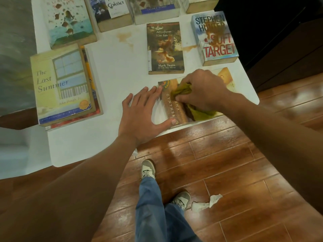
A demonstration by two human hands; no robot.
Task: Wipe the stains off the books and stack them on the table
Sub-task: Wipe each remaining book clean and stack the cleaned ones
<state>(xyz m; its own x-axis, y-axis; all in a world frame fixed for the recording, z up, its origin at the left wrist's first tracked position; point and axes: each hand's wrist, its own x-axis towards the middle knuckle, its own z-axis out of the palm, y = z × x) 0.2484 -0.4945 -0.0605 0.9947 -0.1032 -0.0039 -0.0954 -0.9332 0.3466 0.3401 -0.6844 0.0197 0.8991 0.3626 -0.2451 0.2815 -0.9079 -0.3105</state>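
On white table (111, 70): right hand (203, 89) grips crumpled cloth (183, 90).

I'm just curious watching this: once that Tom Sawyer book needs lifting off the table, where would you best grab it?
Probably by its near short edge. The Tom Sawyer book lies flat on the table, cover up, with bare table on its left, so fingers can slide under from there or from the near-left corner. The Soft Target book crowds its right side.

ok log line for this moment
step: wiping book | right hand: grips green cloth on cover | left hand: flat, steadies book edge | stack: started | stained books left: yes
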